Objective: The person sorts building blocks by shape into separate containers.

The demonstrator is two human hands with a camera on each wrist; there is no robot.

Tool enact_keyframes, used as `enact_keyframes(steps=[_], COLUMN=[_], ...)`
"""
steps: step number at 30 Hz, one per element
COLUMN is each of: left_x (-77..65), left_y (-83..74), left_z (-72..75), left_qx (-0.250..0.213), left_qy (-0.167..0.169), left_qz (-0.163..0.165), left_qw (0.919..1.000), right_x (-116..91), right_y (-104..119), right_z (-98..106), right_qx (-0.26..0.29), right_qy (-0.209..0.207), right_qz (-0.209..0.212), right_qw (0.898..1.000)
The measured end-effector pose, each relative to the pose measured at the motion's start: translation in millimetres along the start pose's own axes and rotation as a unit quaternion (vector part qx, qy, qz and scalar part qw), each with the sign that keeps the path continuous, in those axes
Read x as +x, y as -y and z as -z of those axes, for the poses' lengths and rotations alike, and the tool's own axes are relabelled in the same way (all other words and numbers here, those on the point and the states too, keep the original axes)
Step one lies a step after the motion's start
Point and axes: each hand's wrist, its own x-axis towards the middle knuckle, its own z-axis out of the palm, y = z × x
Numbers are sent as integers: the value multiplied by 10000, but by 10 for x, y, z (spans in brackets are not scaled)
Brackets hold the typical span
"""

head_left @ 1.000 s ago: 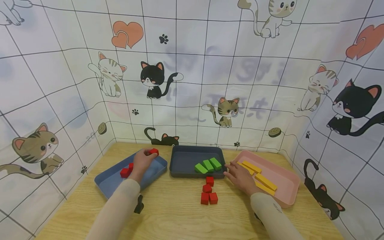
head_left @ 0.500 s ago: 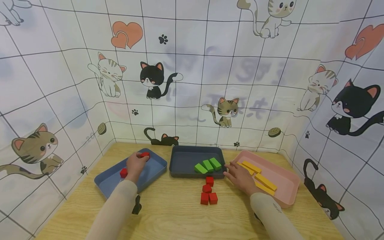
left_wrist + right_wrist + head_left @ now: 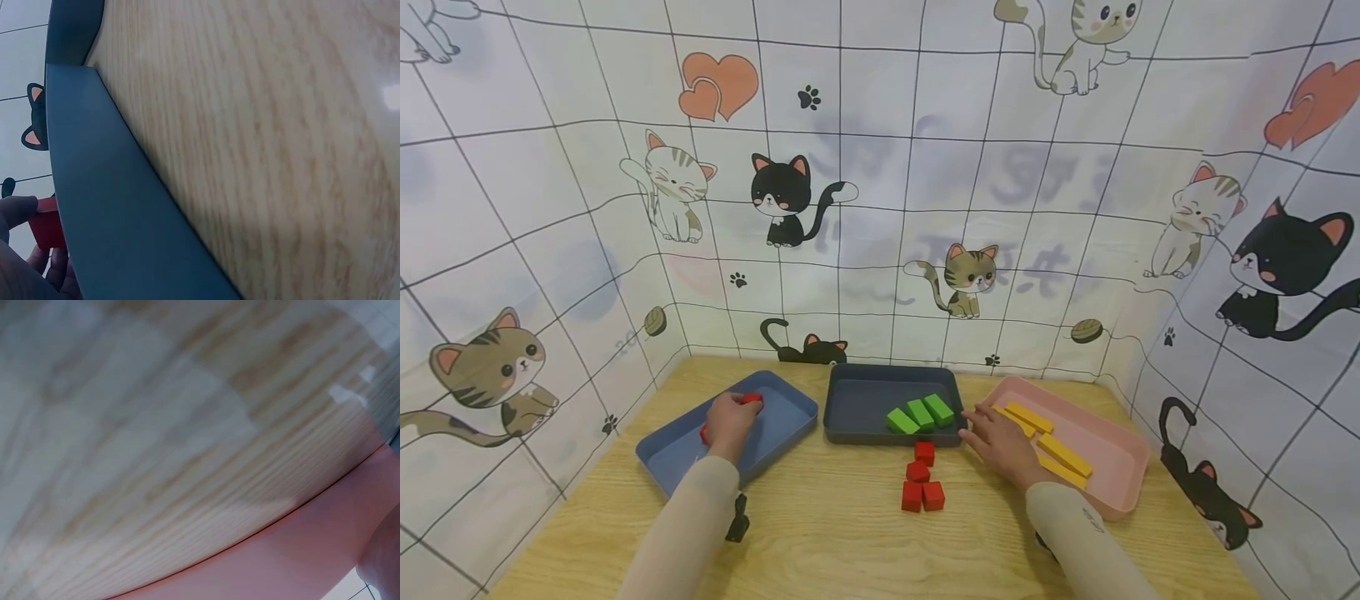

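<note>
In the head view my left hand [image 3: 727, 427] is over the blue tray [image 3: 786, 417] at the left, pinching a red block [image 3: 751, 398] between thumb and fingers. The left wrist view shows that red block [image 3: 47, 229] just past the tray's wall [image 3: 119, 187]. A second red block [image 3: 703, 433] is in the tray, mostly hidden by the hand. My right hand [image 3: 1003, 442] lies palm down with loosely spread fingers, at the left edge of the pink tray [image 3: 1116, 454]. Its fingertips are by the right corner of the dark grey tray [image 3: 865, 396].
Three green blocks [image 3: 920, 413] lie in the dark grey tray. Yellow sticks [image 3: 1064, 455] are in the pink tray, partly behind the right hand. Several red blocks [image 3: 917, 472] stand on the wooden table [image 3: 850, 542] in front. A cat-print sheet [image 3: 880, 250] encloses the back and sides.
With its red block, my left hand has moved left and toward me, from the blue tray's far edge to over its middle. The right hand has stayed where it was.
</note>
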Motion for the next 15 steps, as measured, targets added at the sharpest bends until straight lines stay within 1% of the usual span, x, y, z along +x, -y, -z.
enact_keyframes(steps=[7, 15], left_x=[-26, -25], left_y=[36, 76], left_z=[16, 5], left_qx=[315, 253], left_qy=[-55, -106], left_qz=[-5, 0], left_qw=[9995, 9996], right_x=[0, 1], right_y=[-22, -31], right_z=[-11, -22], right_qx=[13, 22], right_qy=[-29, -65], right_qz=[1, -25], right_qw=[10000, 10000])
